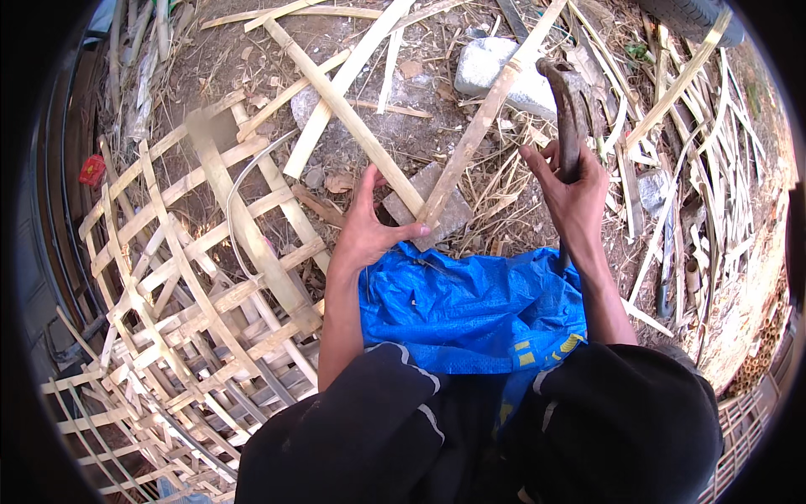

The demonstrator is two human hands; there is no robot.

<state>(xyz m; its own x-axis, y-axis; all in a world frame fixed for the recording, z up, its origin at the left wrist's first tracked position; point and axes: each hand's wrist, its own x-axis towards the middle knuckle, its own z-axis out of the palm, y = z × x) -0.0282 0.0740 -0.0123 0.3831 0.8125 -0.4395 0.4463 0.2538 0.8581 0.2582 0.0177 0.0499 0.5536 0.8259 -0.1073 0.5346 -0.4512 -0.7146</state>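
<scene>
Two bamboo slats met in a V over a squarish stone block (453, 217), their near ends overlapping close to its near edge. The left slat (344, 113) ran off toward the upper left, the right slat (480, 126) toward the upper right. The left hand (368, 231) held them at the joint, its thumb laid over the near ends and its forefinger reaching up along the left slat's edge (the tips of the other fingers were hidden). The right hand (578, 189) had its fingers wrapped around a hammer (570, 126), its thumb jutting out to the left; the dark head stood above the fist, well apart from the joint. Just nearer than the block, a blue tarp (470, 302) was bunched across the person's lap, over black trousers (353, 437). Past the block lay a whitish stone (487, 67), partly behind the right slat, among loose strips and dry litter. To the left spread a woven bamboo lattice (210, 252); to the right, a heap of thin strips (722, 193), with part of a tyre (684, 15) above it.
</scene>
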